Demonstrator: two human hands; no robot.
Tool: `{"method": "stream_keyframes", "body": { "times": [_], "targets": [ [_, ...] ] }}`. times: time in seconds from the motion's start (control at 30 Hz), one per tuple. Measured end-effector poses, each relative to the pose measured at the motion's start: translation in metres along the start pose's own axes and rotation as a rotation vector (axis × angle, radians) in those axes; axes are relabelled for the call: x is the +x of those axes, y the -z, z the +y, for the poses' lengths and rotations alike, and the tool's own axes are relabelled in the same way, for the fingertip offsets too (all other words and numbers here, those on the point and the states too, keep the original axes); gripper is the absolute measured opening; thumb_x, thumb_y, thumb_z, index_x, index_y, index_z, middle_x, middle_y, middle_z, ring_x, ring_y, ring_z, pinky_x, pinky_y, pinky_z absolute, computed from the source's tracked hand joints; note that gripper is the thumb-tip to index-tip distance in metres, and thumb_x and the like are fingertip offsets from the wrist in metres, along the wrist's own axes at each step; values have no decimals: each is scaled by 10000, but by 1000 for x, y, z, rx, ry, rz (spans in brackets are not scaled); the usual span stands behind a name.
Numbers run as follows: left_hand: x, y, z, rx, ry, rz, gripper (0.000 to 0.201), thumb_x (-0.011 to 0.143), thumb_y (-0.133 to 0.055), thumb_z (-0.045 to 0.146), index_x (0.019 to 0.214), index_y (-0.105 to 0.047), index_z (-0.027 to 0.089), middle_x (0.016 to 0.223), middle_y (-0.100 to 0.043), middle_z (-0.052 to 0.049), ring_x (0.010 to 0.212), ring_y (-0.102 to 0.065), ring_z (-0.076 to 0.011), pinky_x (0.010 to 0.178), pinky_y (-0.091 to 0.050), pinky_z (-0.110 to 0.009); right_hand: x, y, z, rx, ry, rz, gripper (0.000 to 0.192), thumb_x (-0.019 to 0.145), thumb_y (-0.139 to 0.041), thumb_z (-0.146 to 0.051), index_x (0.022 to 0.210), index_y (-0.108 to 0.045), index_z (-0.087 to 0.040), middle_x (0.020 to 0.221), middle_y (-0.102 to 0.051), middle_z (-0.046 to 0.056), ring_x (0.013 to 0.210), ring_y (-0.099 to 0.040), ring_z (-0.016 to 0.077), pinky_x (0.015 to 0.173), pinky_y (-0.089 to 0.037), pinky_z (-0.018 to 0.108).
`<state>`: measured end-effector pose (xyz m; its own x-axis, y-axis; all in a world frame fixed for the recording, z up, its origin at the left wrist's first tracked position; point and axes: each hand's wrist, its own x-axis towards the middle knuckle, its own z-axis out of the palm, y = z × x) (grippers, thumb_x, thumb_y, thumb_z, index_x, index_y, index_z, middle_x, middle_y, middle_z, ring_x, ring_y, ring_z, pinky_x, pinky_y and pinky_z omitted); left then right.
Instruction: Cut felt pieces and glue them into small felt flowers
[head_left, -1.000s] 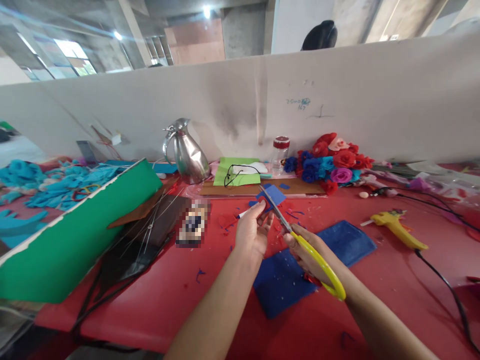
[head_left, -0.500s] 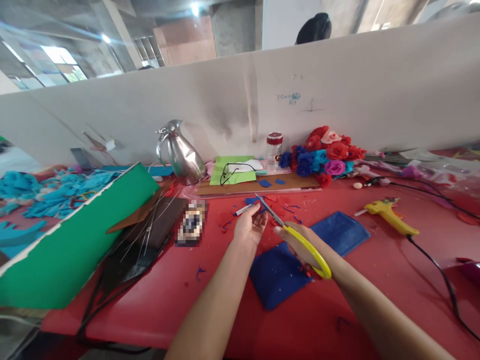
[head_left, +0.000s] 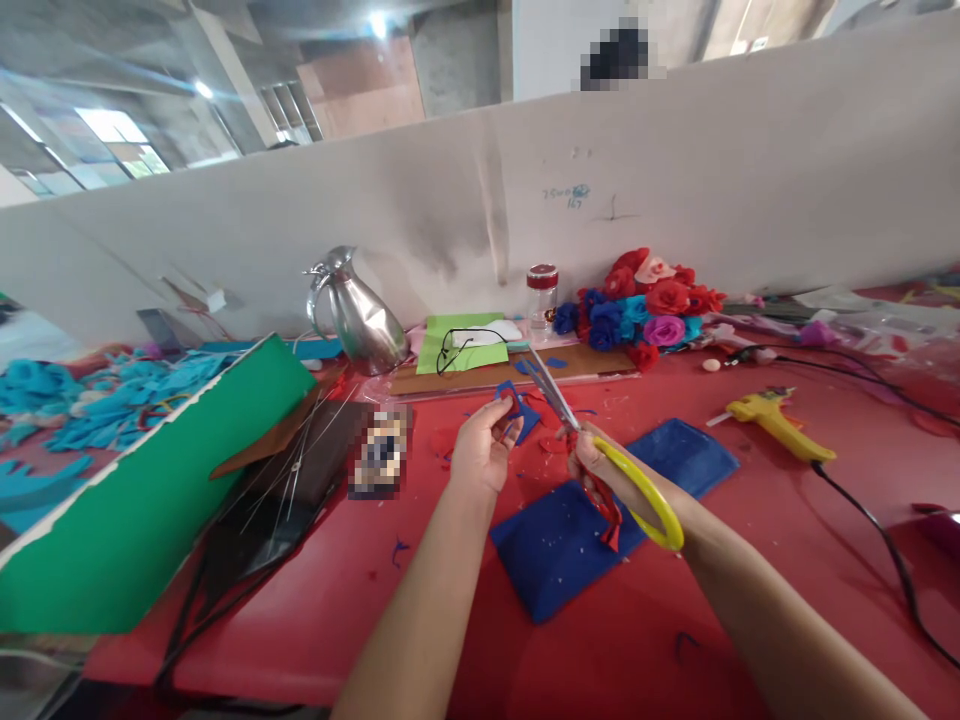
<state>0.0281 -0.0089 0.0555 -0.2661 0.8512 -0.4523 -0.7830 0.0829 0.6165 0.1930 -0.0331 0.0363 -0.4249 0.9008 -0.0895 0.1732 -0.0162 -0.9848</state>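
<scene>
Scissors (head_left: 563, 404) (handle (head_left: 637, 478) partly out of sight) and blue piece (head_left: 529, 417) in separate hands (head_left: 484, 447)

The head view looks forward and down over hands (head_left: 481, 448) and red table (head_left: 300, 620).

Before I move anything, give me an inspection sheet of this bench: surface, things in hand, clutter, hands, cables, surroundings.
Surface: red tabletop, strewn with scraps; blue material lies beneath the right arm.
Things in hand: small red and blue pieces; yellow-handled scissors, blades slightly apart.
Clutter: metal jug, glasses on a green sheet, artificial flowers, yellow glue gun.
Hands: left hand pinches the small pieces; right hand grips the scissors, a red strip hanging by it.
Cables: glue-gun cable runs off to the right; another black cable lies behind the gun.
Surroundings: pale partition with handwriting; lit lamps beyond.
</scene>
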Motion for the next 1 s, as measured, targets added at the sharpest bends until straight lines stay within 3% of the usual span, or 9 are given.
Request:
{"method": "stream_keyframes", "body": {
  "times": [0.17,0.3,0.5,0.87,1.0],
  "targets": [
    [-10,-2,-4,68,-35,-160,82,647,-672,44,626,-630,112,655,-670,-30,623,-639,-115,657,-516,-240,-5,-4,-4,-32,49,-101,574,760,-381,-783,794,-443,-213,671,-463,-24,543,-425,92,485,-388,229],
    [-11,-1,-2,78,-46,-148,82,619,-693,67,625,-631,121,646,-664,-22,603,-628,-111,651,-515,-242,-8,-5,-12,-108,145,-91,567,763,-409,-769,869,-460,-214,682,-442,-28,570,-404,92,505,-370,224],
    [-11,0,-2,105,-87,-158,95,599,-706,86,611,-621,127,646,-665,-23,583,-605,-107,623,-493,-242,-9,-4,-15,-164,150,-99,565,782,-415,-743,964,-457,-211,682,-394,-32,577,-359,104,504,-347,231],
    [-11,0,-1,143,-117,-184,137,526,-740,125,576,-612,128,604,-634,-5,567,-571,-99,568,-449,-226,-5,-3,-9,-166,147,-64,501,810,-412,-707,830,-436,-207,631,-372,-48,542,-324,90,461,-302,216],
    [-12,0,1,151,-113,-190,144,515,-742,125,577,-612,126,603,-633,-4,563,-565,-97,568,-442,-230,-5,-4,-10,-195,117,-39,511,809,-399,-713,875,-445,-208,615,-328,-62,527,-312,90,446,-277,214]
  ]
}}
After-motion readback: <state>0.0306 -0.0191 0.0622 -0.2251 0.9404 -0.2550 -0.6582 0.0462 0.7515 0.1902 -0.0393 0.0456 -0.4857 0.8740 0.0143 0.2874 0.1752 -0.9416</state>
